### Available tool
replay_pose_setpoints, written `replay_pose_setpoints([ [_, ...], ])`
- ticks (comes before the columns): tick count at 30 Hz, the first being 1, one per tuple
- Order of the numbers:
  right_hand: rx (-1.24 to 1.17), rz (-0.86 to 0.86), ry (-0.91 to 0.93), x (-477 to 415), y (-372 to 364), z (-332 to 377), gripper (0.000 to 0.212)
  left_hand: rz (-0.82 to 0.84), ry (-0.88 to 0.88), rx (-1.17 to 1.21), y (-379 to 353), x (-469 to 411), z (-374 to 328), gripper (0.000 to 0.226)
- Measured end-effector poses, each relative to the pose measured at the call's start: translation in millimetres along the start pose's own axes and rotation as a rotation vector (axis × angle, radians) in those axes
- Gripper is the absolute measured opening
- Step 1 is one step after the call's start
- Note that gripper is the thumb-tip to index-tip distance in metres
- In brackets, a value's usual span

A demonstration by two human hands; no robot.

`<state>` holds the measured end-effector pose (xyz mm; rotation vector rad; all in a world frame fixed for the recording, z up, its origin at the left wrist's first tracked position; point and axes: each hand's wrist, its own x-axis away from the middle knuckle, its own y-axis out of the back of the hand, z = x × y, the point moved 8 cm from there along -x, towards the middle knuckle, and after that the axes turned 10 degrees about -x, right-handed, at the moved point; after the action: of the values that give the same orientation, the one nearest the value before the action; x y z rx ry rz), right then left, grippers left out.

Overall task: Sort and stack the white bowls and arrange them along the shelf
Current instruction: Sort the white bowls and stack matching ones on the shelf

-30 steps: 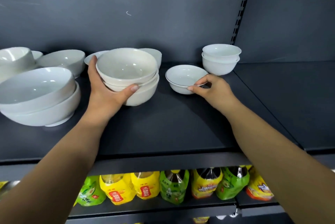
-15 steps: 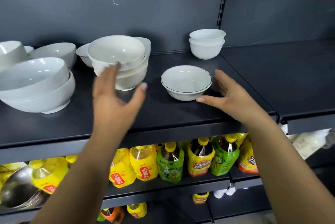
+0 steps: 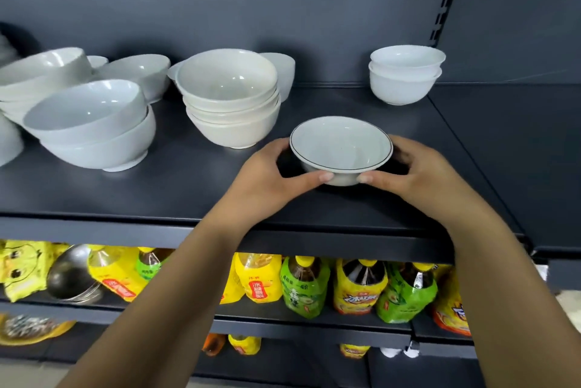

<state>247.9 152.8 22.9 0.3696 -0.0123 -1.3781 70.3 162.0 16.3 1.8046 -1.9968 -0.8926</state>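
Note:
A small white bowl with a thin dark line round its rim (image 3: 341,145) sits upright near the front of the dark shelf (image 3: 188,196). My left hand (image 3: 270,180) grips its left side and my right hand (image 3: 421,174) grips its right side, thumbs against the near wall. Left of it stands a stack of several cream bowls (image 3: 231,98). Two small white bowls (image 3: 405,75) are stacked at the back right. Two large white bowls (image 3: 91,123) lean in a stack at the left.
More white bowls (image 3: 138,71) crowd the back left of the shelf, one (image 3: 283,68) behind the cream stack. An adjoining shelf panel (image 3: 509,142) lies to the right. Below are drink bottles (image 3: 303,287) and a steel bowl (image 3: 70,274).
My left hand left the cream stack and moved right to the rimmed bowl. My right hand closed on the bowl's other side. The bowl now sits nearer the shelf's front edge.

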Motion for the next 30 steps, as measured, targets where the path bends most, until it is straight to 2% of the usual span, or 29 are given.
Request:
replay_pose_setpoints([
  [2,-0.074,-0.036,0.072,5.2,-11.7,16.5,0.059,-0.084,-0.013,0.111,14.7,14.5,-1.7,0.076],
  [5,-0.12,-0.034,0.195,8.0,-46.2,53.5,0.058,-0.278,-0.032,0.223,57.3,45.5,-2.9,0.065],
  [7,-0.143,-0.015,0.246,7.6,-72.6,76.9,0.054,-0.384,-0.063,0.28,89.1,69.2,-8.0,0.06],
  [10,-0.201,0.065,0.306,10.1,-126.2,116.2,0.063,-0.487,-0.111,0.323,146.6,109.8,-8.9,0.062],
  [14,-0.204,0.144,0.371,22.3,-212.1,158.7,0.063,-0.513,-0.182,0.333,221.6,165.5,10.4,0.056],
  [19,-0.266,0.229,0.4,49.3,-332.8,196.2,0.055,-0.541,-0.189,0.224,304.8,248.3,52.9,0.038],
  [24,-0.355,0.352,0.378,64.1,-428.2,218.3,0.049,-0.598,-0.069,0.214,370.3,306.6,107.6,0.051],
  [30,-0.344,0.431,0.32,52.9,-504.3,229.8,0.051,-0.638,0.037,0.239,421.6,330.3,166.2,0.071],
])
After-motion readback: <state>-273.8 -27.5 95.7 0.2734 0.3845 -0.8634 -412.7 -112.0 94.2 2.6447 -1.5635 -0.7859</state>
